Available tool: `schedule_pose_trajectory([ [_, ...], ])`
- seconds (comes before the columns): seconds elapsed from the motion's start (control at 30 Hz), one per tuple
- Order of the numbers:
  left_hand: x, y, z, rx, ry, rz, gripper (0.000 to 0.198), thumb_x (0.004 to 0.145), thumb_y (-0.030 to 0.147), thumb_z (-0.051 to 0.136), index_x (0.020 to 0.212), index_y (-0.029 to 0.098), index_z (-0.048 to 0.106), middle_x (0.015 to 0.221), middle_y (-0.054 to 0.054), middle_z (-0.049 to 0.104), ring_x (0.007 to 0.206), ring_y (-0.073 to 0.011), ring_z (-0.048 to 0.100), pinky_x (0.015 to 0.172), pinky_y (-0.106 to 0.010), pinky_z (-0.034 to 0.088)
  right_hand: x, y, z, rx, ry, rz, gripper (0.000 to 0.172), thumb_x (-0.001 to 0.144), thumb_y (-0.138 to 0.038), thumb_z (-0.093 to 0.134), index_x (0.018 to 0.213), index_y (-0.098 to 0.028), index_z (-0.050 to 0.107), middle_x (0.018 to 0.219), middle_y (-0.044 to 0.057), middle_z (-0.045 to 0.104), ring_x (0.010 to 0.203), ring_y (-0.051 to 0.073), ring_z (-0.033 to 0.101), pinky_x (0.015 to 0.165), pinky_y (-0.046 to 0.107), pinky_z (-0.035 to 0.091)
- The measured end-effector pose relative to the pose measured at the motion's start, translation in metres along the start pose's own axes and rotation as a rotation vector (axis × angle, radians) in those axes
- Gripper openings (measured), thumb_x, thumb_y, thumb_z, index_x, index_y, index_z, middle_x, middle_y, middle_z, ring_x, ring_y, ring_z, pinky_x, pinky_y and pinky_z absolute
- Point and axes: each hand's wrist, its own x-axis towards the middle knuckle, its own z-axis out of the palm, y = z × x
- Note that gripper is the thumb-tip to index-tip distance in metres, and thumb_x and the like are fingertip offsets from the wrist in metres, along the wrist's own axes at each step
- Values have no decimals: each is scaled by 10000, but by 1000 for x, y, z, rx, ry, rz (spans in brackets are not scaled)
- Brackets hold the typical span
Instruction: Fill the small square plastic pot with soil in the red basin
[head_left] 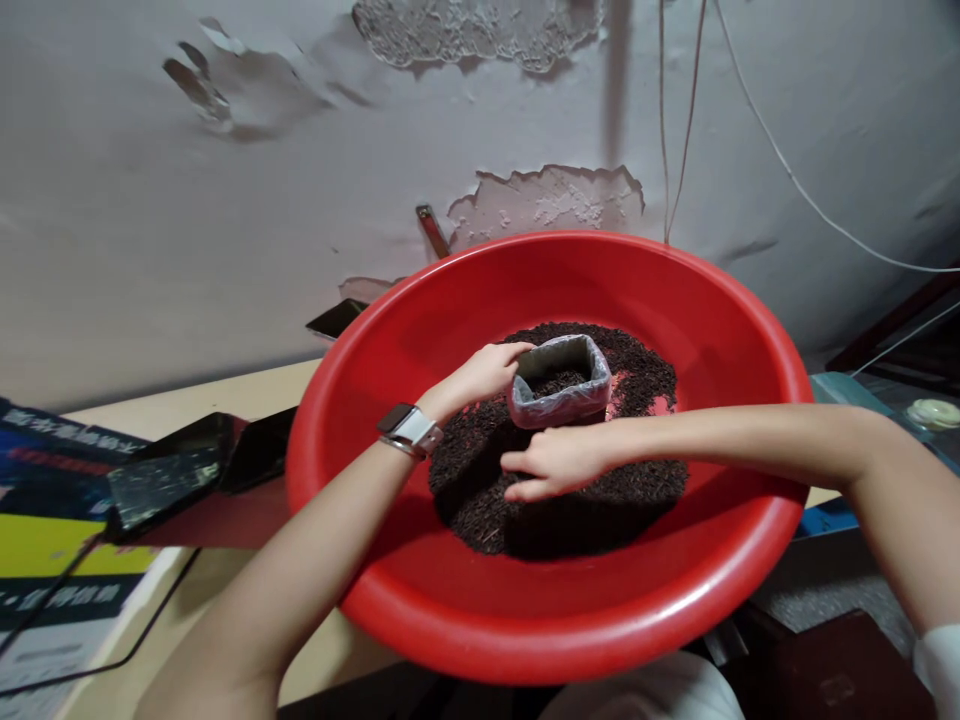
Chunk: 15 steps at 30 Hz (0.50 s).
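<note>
A small rectangular container [561, 412] with clear plastic over its rim stands tilted in a large red basin [420, 590]. Dark loose crumbs, like tea leaves or soil, lie inside it. My left hand [484, 375], wearing a watch [411, 428] at the wrist, grips the container's left edge. Just in front of the container, my right hand [559, 462] hovers low over the heap of dark crumbs [480, 510], fingers stretched and apart, nothing seen in them. Whether its fingertips touch the heap I cannot tell.
Left of the basin lie black trays [169, 480] and printed packaging [67, 560] on a pale table [202, 400], with a dark cable across them. Behind is a wall [300, 200] with peeling paint. Thin cords [682, 130] hang at the right.
</note>
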Motion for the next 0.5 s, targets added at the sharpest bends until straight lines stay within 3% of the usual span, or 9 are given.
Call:
schedule_pose_trajectory([
  [0.1, 4, -9, 6, -2, 3, 38, 470, 846, 191, 424, 1270, 159, 624, 1294, -65, 659, 1153, -222, 632, 1020, -298, 460, -8, 9, -39, -15, 324, 16, 380, 1012, -447, 370, 1124, -131, 547, 878, 103, 694, 742, 188, 634, 678, 287, 425],
  [0.17, 7, -12, 7, -7, -1, 20, 408, 845, 208, 446, 1178, 128, 667, 1201, -92, 703, 1070, -244, 665, 951, -318, 503, -9, 27, -49, -50, 553, 133, 334, 1009, -413, 395, 1143, -133, 521, 1002, 127, 683, 835, 200, 634, 722, 296, 424],
  [0.23, 7, -10, 0, -4, 46, -8, 360, 861, 230, 454, 1110, 126, 693, 1148, -100, 722, 1026, -250, 676, 925, -339, 517, -9, 47, -49, -79, 635, 247, 337, 1000, -404, 422, 1187, -133, 495, 1116, 149, 659, 925, 220, 627, 758, 312, 428],
  [0.3, -1, 1, -18, 1, 188, -34, 348, 867, 237, 476, 1122, 139, 691, 1158, -95, 720, 1027, -232, 673, 954, -349, 503, -7, 64, -44, -103, 589, 299, 379, 983, -425, 460, 1219, -130, 482, 1181, 163, 635, 989, 238, 612, 795, 331, 434],
  [0.37, -23, 18, -45, -20, 413, -50, 346, 857, 235, 518, 1147, 141, 682, 1162, -86, 719, 1017, -199, 672, 969, -330, 493, -7, 73, -41, -155, 542, 301, 411, 964, -442, 492, 1230, -127, 486, 1204, 168, 620, 1039, 256, 589, 842, 362, 430],
  [0.47, -71, 48, -83, -138, 804, 13, 259, 882, 258, 528, 1032, 139, 702, 1035, -47, 736, 953, -155, 675, 876, -269, 522, -11, 68, -45, -290, 619, 245, 360, 965, -403, 492, 1179, -116, 528, 1177, 173, 616, 1088, 284, 548, 903, 422, 400],
  [0.5, -88, 56, -91, -161, 917, 53, 286, 935, 269, 451, 1056, 146, 680, 1038, -39, 719, 973, -153, 667, 860, -275, 528, -12, 62, -48, -327, 666, 207, 324, 971, -372, 480, 1149, -109, 545, 1162, 176, 617, 1093, 288, 538, 912, 434, 390],
])
